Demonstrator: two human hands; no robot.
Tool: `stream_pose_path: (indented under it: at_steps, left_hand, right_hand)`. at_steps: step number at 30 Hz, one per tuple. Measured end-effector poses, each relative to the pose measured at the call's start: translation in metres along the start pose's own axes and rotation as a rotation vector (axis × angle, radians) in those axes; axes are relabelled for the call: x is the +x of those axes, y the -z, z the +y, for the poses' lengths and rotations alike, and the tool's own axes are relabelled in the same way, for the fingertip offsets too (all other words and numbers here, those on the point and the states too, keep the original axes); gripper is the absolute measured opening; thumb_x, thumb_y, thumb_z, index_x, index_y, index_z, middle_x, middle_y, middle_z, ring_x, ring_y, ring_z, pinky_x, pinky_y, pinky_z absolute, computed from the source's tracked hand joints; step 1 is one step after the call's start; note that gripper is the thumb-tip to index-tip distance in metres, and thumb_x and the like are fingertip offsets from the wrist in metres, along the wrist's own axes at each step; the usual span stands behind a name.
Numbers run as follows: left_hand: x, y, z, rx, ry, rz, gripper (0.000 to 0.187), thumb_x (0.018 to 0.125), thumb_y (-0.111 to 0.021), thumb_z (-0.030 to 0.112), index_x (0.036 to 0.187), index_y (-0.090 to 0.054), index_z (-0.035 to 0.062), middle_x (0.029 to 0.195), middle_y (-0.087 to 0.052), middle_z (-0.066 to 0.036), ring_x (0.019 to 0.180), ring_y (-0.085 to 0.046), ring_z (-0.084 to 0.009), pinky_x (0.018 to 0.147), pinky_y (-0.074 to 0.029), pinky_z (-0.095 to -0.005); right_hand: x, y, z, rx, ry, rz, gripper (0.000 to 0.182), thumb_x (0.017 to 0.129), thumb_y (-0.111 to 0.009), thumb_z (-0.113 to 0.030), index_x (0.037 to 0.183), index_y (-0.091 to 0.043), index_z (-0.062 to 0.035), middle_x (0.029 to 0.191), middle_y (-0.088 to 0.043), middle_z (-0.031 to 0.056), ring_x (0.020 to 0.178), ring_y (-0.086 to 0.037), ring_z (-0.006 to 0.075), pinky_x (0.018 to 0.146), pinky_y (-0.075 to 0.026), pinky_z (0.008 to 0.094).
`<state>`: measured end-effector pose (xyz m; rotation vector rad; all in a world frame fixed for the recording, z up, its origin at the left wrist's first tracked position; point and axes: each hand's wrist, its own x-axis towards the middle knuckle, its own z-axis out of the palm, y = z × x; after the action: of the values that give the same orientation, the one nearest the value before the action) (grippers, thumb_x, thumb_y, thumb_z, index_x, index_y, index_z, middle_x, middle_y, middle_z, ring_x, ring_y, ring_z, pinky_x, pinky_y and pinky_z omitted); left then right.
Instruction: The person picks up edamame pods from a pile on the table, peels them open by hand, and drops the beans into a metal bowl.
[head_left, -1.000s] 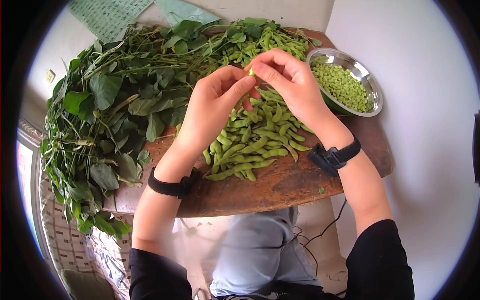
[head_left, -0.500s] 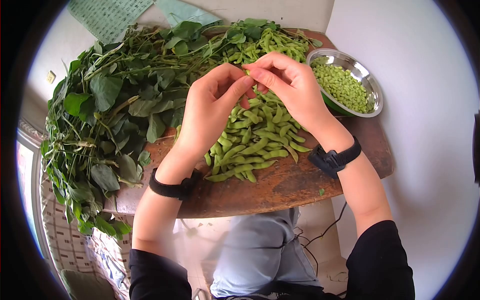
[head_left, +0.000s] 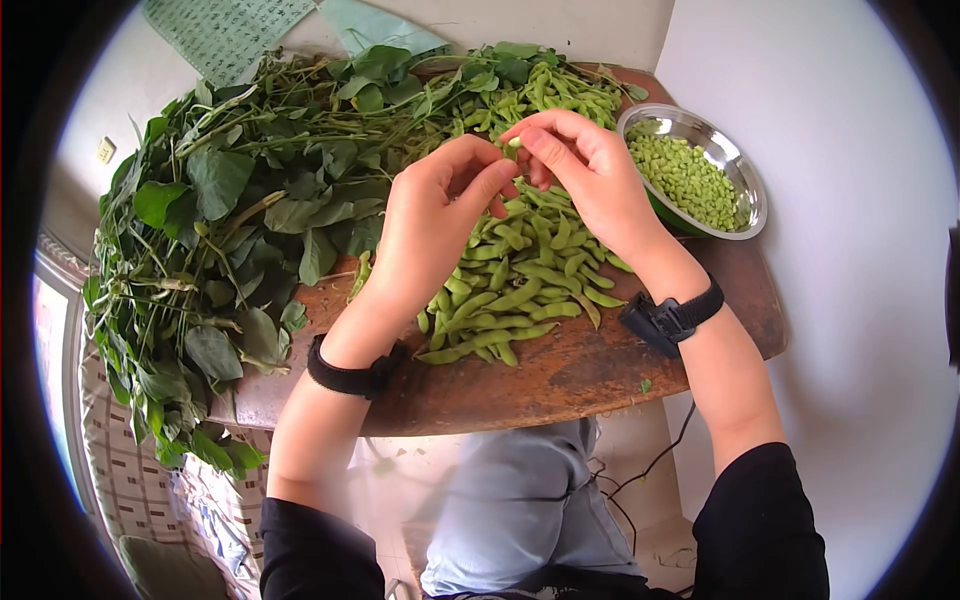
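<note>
Both hands meet above a pile of green bean pods [head_left: 520,290] on the wooden table. My left hand [head_left: 440,205] has its thumb and forefinger pressed together near a small green pod [head_left: 513,143]; whether it grips the pod is hidden. My right hand [head_left: 590,170] pinches this pod between thumb and forefinger. To the right of my right hand, a steel bowl [head_left: 757,190] holds shelled green beans [head_left: 690,178]. Each wrist wears a black strap.
Leafy stalks [head_left: 230,230] cover the table's left side and hang over its edge. More pods [head_left: 560,90] lie behind my hands. The wooden table [head_left: 540,375] has a curved front edge; a white wall [head_left: 840,250] stands at the right.
My fingertips have parted slightly, and more of the green pod shows between them. My left hand has shifted a little to the right. The view has moved slightly.
</note>
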<state>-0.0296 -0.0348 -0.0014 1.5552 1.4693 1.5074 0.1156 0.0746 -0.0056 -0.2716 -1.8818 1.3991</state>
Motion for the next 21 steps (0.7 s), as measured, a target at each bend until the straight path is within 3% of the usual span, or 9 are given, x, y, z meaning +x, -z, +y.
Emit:
stream_pose_path:
  at_steps: [10,12,13,14,16,17,20,21]
  left_hand:
    - [0.000,0.001,-0.001,0.018,0.058,0.003,0.016,0.097,-0.057,0.011,0.099,-0.061,-0.0043,0.084,-0.066,-0.005,0.071,-0.058,-0.0075,0.068,-0.047,-0.0212]
    - [0.000,0.001,0.001,0.018,0.061,0.006,0.017,0.098,-0.057,0.012,0.099,-0.061,-0.0043,0.083,-0.066,-0.005,0.071,-0.058,-0.0074,0.068,-0.047,-0.0210]
    - [0.000,0.001,0.002,0.029,0.059,0.011,0.017,0.098,-0.056,0.012,0.099,-0.061,-0.0044,0.083,-0.066,-0.005,0.071,-0.058,-0.0074,0.068,-0.047,-0.0206]
    - [-0.001,0.001,0.003,0.040,0.056,0.016,0.018,0.098,-0.056,0.013,0.099,-0.061,-0.0044,0.082,-0.065,-0.004,0.071,-0.058,-0.0074,0.068,-0.046,-0.0203]
    - [0.000,0.001,0.002,0.044,0.057,0.019,0.018,0.098,-0.056,0.013,0.099,-0.061,-0.0043,0.082,-0.065,-0.004,0.071,-0.058,-0.0074,0.068,-0.046,-0.0201]
    - [0.000,0.001,0.002,0.052,0.060,0.019,0.018,0.098,-0.056,0.013,0.099,-0.061,-0.0042,0.082,-0.065,-0.004,0.071,-0.058,-0.0074,0.068,-0.046,-0.0199]
    - [0.000,0.000,-0.001,0.051,0.078,0.006,0.018,0.097,-0.057,0.012,0.100,-0.061,-0.0044,0.081,-0.064,-0.004,0.071,-0.057,-0.0072,0.067,-0.046,-0.0203]
    - [0.000,0.000,-0.005,0.050,0.076,0.005,0.018,0.097,-0.057,0.012,0.100,-0.061,-0.0044,0.081,-0.064,-0.004,0.071,-0.057,-0.0072,0.067,-0.046,-0.0203]
  right_hand:
    - [0.003,0.009,-0.002,-0.022,0.059,0.163,0.021,0.101,-0.051,-0.019,0.100,-0.062,-0.0015,0.078,-0.063,0.0009,0.066,-0.054,0.0057,0.061,-0.045,0.0211]
    - [0.005,0.019,-0.005,-0.475,0.143,0.374,0.019,0.100,-0.052,-0.018,0.097,-0.061,-0.0017,0.081,-0.066,0.0061,0.066,-0.059,0.0120,0.061,-0.048,0.0260]
    - [0.007,0.029,-0.005,-0.900,0.314,0.458,0.012,0.095,-0.055,-0.011,0.093,-0.060,-0.0010,0.082,-0.067,0.0109,0.069,-0.064,0.0203,0.063,-0.051,0.0308]
    - [0.006,0.037,-0.006,-0.902,0.315,0.455,0.012,0.095,-0.055,-0.011,0.093,-0.060,-0.0010,0.082,-0.067,0.0109,0.069,-0.064,0.0203,0.063,-0.051,0.0308]
    - [0.003,0.051,-0.007,-1.681,0.238,0.504,0.008,0.090,-0.057,-0.007,0.090,-0.060,-0.0004,0.081,-0.066,0.0110,0.075,-0.065,0.0258,0.070,-0.051,0.0348]
    - [0.000,0.056,-0.002,-1.830,0.086,0.454,0.009,0.085,-0.059,-0.005,0.092,-0.061,0.0004,0.084,-0.064,0.0122,0.080,-0.064,0.0267,0.076,-0.050,0.0369]
    - [-0.001,0.061,0.017,-1.795,0.097,0.375,0.012,0.086,-0.061,-0.007,0.095,-0.063,0.0009,0.091,-0.064,0.0151,0.084,-0.063,0.0273,0.079,-0.049,0.0387]
    - [0.001,0.052,0.009,-1.556,0.286,0.341,0.015,0.089,-0.060,-0.010,0.097,-0.062,0.0030,0.097,-0.063,0.0172,0.087,-0.063,0.0266,0.079,-0.050,0.0377]
